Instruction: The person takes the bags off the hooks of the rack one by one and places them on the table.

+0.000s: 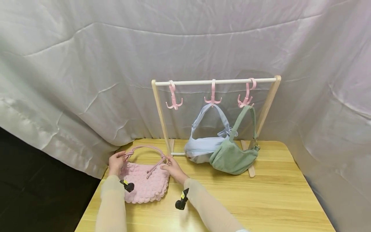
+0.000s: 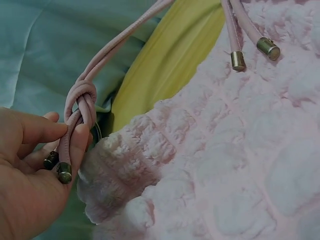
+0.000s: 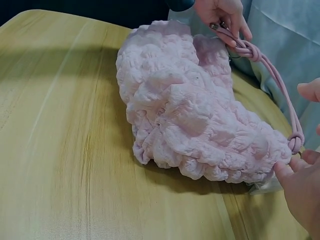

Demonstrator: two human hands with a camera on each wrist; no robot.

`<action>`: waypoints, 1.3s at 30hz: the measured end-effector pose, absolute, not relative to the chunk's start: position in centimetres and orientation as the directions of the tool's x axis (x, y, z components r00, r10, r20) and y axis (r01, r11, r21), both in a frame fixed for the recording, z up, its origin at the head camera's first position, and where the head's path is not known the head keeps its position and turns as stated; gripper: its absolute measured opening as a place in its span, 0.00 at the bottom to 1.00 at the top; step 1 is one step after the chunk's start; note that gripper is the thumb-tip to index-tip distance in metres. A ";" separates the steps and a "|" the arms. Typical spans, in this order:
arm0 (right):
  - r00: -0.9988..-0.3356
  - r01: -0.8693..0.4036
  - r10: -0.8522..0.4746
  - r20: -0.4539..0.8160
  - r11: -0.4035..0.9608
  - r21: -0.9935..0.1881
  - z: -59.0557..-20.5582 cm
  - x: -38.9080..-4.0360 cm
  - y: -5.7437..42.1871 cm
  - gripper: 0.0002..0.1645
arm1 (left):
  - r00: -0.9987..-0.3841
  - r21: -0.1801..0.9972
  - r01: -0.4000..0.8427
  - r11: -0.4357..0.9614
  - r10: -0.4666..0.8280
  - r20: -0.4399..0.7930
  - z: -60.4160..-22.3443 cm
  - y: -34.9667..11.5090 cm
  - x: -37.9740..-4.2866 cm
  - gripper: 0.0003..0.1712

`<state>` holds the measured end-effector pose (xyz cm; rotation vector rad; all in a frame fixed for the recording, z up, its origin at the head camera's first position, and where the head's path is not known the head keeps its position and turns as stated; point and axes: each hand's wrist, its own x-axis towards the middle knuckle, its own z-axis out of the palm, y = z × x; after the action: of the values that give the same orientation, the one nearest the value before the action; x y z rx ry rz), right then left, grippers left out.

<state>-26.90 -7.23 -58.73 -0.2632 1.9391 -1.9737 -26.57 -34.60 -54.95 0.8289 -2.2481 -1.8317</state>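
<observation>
A pink puffy handbag [image 1: 145,183] lies on the table, its knotted cord handle [image 1: 147,147] arched above its opening. My left hand [image 1: 116,162] is at the bag's left end. In the left wrist view, that hand [image 2: 30,175] pinches the metal-tipped cord ends below the handle's knot [image 2: 81,97]. At the other end is my right hand [image 1: 174,169], beside the right-hand knot. Seen from the right wrist, one digit of this hand [image 3: 305,192] touches the bag's corner, while another finger [image 3: 311,91] stands apart from the handle.
Behind, a wooden rack [image 1: 160,111] has a white rail [image 1: 191,82] with three pink hooks [image 1: 174,100]. A light blue bag [image 1: 203,145] hangs from the middle hook, a green bag [image 1: 236,158] from the right one, overlapping it. Grey curtains [image 1: 116,64] surround the wooden table [image 1: 275,193].
</observation>
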 end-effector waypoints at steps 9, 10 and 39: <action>-0.918 0.104 -0.385 -0.093 -0.009 -0.995 -58.7 -26.6 -7.2 0.39 | -0.797 0.940 -0.336 0.061 -0.550 -0.249 -55.7 -34.5 -26.4 0.23; -0.918 0.104 -0.385 -0.092 -0.010 -0.995 -58.4 -26.5 -7.2 0.39 | -0.792 0.940 -0.336 0.059 -0.558 -0.248 -55.8 -34.5 -26.4 0.23; -0.924 0.094 -0.371 -0.091 0.010 -0.995 -60.2 -26.4 -5.7 0.40 | -0.811 0.934 -0.300 0.192 -0.567 -0.144 -56.1 -34.5 -25.2 0.21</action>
<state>-26.37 -5.65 -60.23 -0.2844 1.9656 -1.9825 -25.20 -34.53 -56.09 0.8318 -2.2326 -1.6637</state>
